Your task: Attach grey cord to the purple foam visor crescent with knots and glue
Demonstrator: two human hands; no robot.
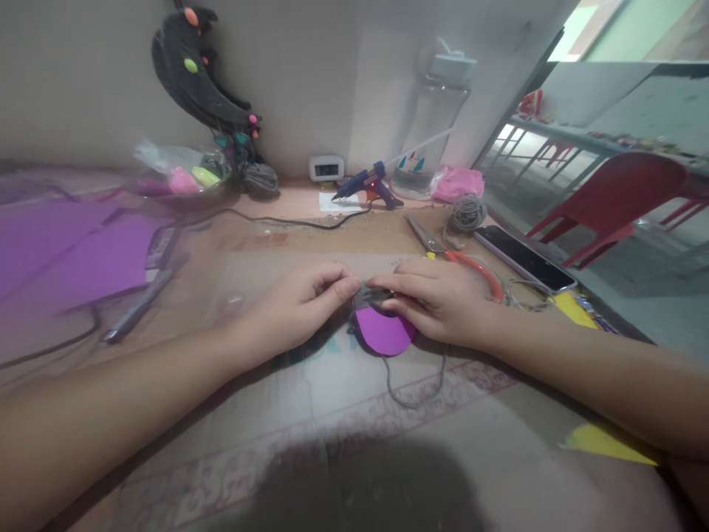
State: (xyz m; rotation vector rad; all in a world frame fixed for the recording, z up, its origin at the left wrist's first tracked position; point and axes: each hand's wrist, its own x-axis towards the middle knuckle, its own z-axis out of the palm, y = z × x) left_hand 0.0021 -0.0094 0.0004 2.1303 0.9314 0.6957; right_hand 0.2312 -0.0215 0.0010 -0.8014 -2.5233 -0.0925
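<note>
A round purple paper piece (pixel 386 331) is just below my hands, its upper part covered by a small dark grey bundle (pixel 379 298) and my fingers. My right hand (pixel 443 299) pinches that bundle between thumb and fingers at the paper's right edge. Close by on the other side, my left hand (pixel 310 303) has its thumb and forefinger pressed together; whatever lies between them is too small to make out. A loose strand of grey yarn (pixel 413 406) loops out beneath the paper circle onto the table cover.
Behind my hands are a blue glue gun (pixel 368 186), a small digital clock (pixel 326 169), orange-handled scissors (pixel 443 247) and a grey yarn ball (pixel 468 213). A phone (pixel 526 258) lies right. Purple sheets (pixel 72 247) and a pen (pixel 138 307) lie left.
</note>
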